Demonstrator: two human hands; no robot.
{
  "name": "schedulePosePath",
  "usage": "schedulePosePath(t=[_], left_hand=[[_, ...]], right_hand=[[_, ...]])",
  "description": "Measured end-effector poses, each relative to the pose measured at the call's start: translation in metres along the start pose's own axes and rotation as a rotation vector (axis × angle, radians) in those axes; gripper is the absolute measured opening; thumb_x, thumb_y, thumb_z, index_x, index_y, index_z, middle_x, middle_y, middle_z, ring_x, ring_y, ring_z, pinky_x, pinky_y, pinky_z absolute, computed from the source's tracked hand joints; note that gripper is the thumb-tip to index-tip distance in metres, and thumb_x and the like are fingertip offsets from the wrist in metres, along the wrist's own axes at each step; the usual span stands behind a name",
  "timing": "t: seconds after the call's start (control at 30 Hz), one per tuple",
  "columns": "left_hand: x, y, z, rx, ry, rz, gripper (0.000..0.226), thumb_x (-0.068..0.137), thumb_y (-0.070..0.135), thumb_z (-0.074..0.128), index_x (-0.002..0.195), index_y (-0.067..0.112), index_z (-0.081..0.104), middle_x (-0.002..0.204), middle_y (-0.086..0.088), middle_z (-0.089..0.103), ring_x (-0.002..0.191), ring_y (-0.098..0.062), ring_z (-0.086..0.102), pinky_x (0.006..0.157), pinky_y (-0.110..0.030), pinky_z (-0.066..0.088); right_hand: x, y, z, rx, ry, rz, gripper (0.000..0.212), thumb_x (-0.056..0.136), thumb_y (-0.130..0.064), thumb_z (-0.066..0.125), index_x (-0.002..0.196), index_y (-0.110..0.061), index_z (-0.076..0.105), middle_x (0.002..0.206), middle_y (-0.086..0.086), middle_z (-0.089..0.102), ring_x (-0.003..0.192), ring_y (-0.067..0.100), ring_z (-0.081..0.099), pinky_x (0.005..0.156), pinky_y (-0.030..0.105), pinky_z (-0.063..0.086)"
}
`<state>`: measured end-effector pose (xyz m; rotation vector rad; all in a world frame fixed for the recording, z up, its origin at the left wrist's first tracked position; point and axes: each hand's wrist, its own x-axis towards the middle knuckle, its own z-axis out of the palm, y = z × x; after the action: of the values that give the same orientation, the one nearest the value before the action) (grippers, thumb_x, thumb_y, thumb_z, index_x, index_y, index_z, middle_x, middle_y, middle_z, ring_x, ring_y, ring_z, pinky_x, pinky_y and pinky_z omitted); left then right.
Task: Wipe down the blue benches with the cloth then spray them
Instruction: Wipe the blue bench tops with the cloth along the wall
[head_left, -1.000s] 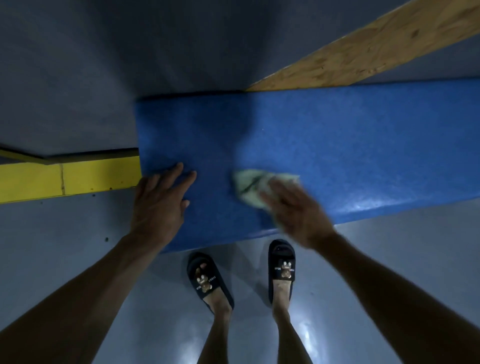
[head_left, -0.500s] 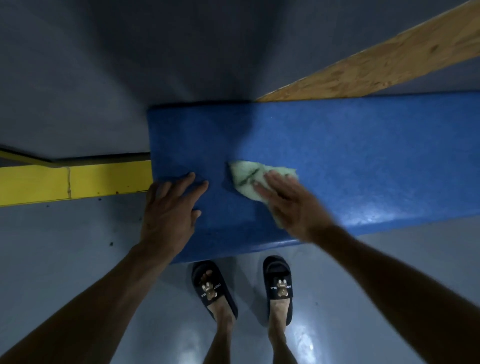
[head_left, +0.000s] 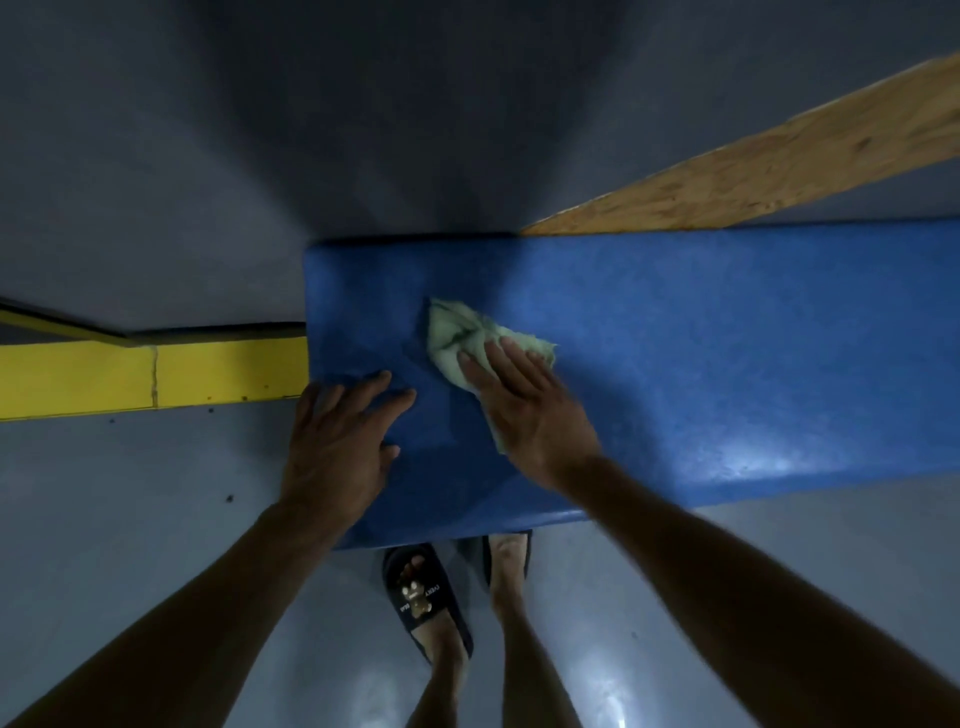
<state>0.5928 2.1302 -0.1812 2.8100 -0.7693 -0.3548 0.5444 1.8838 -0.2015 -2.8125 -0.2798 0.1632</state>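
From the head view, the right hand (head_left: 524, 410) pressed a pale green cloth (head_left: 457, 338) flat on the blue bench (head_left: 727, 364), near its left end, fingers straight and close together. The left hand (head_left: 337, 441) rested flat on the bench's left corner, fingers slightly spread. A yellow ledge (head_left: 156, 374) adjoined the bench's left end.

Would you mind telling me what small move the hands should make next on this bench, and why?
Probably sweep the cloth rightward under the flat right hand, since it lies near the blue bench's left end beside the resting left hand, and the long stretch to the right looks unwiped.
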Motion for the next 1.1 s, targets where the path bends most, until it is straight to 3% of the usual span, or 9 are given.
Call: schedulePosePath(t=[0.1, 0.2, 0.33, 0.4, 0.53, 0.67, 0.87, 1.03, 1.1], left_hand=[[0.005, -0.001, -0.006, 0.003, 0.014, 0.016, 0.066, 0.064, 0.026, 0.089, 0.126, 0.028, 0.064, 0.133, -0.003, 0.062, 0.11, -0.033, 0.06, 0.107, -0.06, 0.037], [0.012, -0.001, -0.013, 0.021, 0.051, 0.04, 0.064, 0.065, 0.03, 0.088, 0.124, 0.027, 0.065, 0.125, -0.001, 0.065, 0.108, -0.03, 0.062, 0.11, -0.056, 0.031], [0.028, -0.001, -0.024, 0.044, 0.097, 0.026, 0.071, 0.068, 0.032, 0.086, 0.133, 0.023, 0.06, 0.134, -0.004, 0.059, 0.118, -0.032, 0.058, 0.111, -0.056, 0.03], [0.04, 0.002, -0.026, 0.07, 0.079, 0.001, 0.077, 0.07, 0.033, 0.085, 0.139, 0.023, 0.055, 0.146, -0.006, 0.05, 0.125, -0.034, 0.052, 0.112, -0.056, 0.029], [0.058, 0.005, -0.021, 0.085, 0.043, -0.017, 0.089, 0.063, 0.034, 0.09, 0.143, 0.026, 0.052, 0.153, -0.007, 0.044, 0.127, -0.035, 0.045, 0.112, -0.053, 0.024], [0.058, 0.003, -0.016, 0.09, 0.082, 0.014, 0.085, 0.066, 0.034, 0.089, 0.142, 0.023, 0.053, 0.153, -0.009, 0.045, 0.126, -0.031, 0.037, 0.11, -0.053, 0.024], [0.06, 0.004, -0.01, 0.075, 0.017, -0.028, 0.085, 0.066, 0.032, 0.089, 0.143, 0.025, 0.052, 0.156, -0.006, 0.041, 0.13, -0.036, 0.046, 0.11, -0.057, 0.031], [0.055, 0.01, -0.006, 0.071, 0.064, -0.041, 0.078, 0.072, 0.025, 0.085, 0.143, 0.02, 0.053, 0.156, -0.008, 0.04, 0.132, -0.038, 0.045, 0.108, -0.059, 0.034], [0.056, 0.01, -0.005, 0.061, 0.066, -0.042, 0.072, 0.076, 0.028, 0.076, 0.144, 0.023, 0.051, 0.157, -0.006, 0.039, 0.134, -0.037, 0.043, 0.108, -0.058, 0.034]], right_hand=[[-0.011, 0.083, -0.027, 0.053, -0.102, 0.117, 0.057, 0.098, -0.026, 0.03, 0.155, -0.026, 0.031, 0.163, 0.0, 0.023, 0.151, 0.008, 0.017, 0.124, 0.042, 0.018], [-0.035, 0.146, -0.053, 0.003, 0.059, 0.618, 0.066, 0.094, -0.039, 0.026, 0.157, -0.018, 0.028, 0.161, 0.017, 0.027, 0.149, 0.033, 0.025, 0.12, 0.051, 0.024], [0.002, 0.109, -0.038, 0.038, 0.163, 1.019, 0.071, 0.09, -0.032, 0.014, 0.157, -0.011, 0.024, 0.16, 0.024, 0.026, 0.147, 0.043, 0.026, 0.119, 0.052, 0.019], [0.031, 0.075, -0.027, 0.071, 0.205, 0.94, 0.07, 0.088, -0.028, 0.018, 0.154, -0.006, 0.032, 0.156, 0.025, 0.032, 0.143, 0.045, 0.033, 0.117, 0.055, 0.024], [0.047, 0.024, -0.006, 0.093, 0.145, 0.337, 0.061, 0.091, -0.015, 0.043, 0.151, -0.014, 0.041, 0.155, 0.017, 0.039, 0.146, 0.036, 0.032, 0.12, 0.051, 0.027], [0.037, 0.091, -0.025, -0.013, 0.003, -0.066, 0.056, 0.098, -0.016, 0.048, 0.153, -0.023, 0.037, 0.158, 0.008, 0.037, 0.147, 0.03, 0.032, 0.122, 0.046, 0.024], [-0.001, 0.212, -0.085, 0.064, 0.074, 0.557, 0.047, 0.104, -0.024, 0.039, 0.151, -0.027, 0.037, 0.157, 0.009, 0.035, 0.143, 0.032, 0.033, 0.112, 0.058, 0.036], [0.05, 0.122, -0.032, 0.074, 0.345, 0.898, 0.057, 0.093, -0.016, 0.033, 0.148, -0.009, 0.044, 0.153, 0.019, 0.042, 0.14, 0.039, 0.039, 0.116, 0.055, 0.028], [0.072, 0.069, -0.019, 0.156, 0.308, 0.759, 0.065, 0.087, -0.02, 0.028, 0.149, -0.01, 0.043, 0.155, 0.018, 0.04, 0.144, 0.036, 0.036, 0.118, 0.054, 0.026]])
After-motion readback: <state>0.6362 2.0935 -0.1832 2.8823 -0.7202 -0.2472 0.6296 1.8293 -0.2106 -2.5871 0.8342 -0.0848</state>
